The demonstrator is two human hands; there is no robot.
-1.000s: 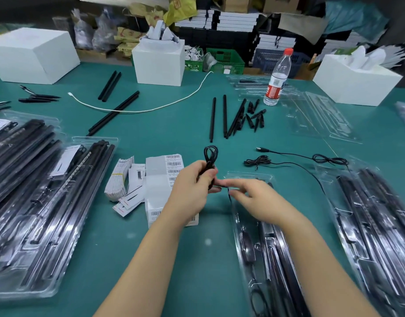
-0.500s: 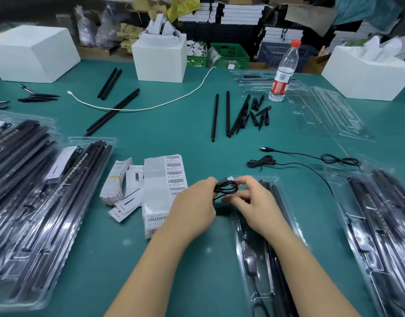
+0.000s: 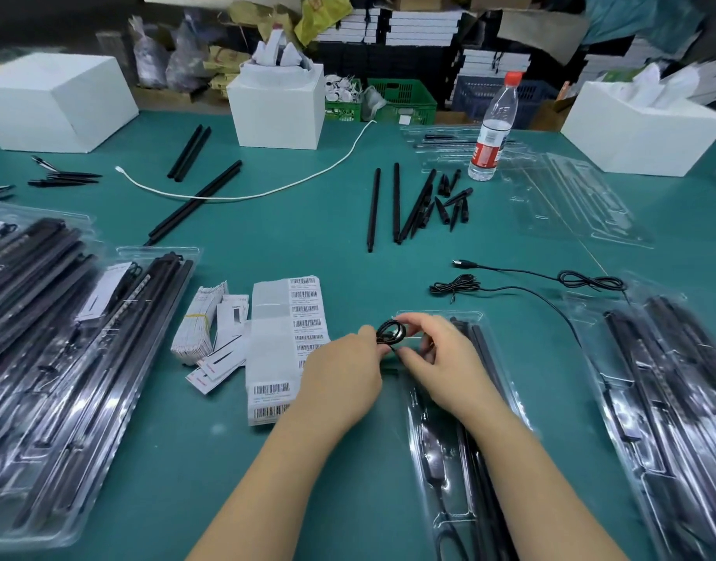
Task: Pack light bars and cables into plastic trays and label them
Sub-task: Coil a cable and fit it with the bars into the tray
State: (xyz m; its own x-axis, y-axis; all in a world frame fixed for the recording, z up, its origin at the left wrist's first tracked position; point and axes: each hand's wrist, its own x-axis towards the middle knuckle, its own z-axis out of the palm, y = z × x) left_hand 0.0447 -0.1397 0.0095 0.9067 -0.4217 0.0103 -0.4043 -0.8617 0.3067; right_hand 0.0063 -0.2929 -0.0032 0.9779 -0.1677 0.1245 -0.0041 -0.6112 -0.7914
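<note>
Green table [image 3: 348,244], both hands still pinching coiled cable [image 3: 390,332], now lower

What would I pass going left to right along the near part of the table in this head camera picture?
Stacked packed trays → bundle of small cards → barcode label sheet → left hand → coiled black cable → right hand → right-hand stack of trays.
</note>
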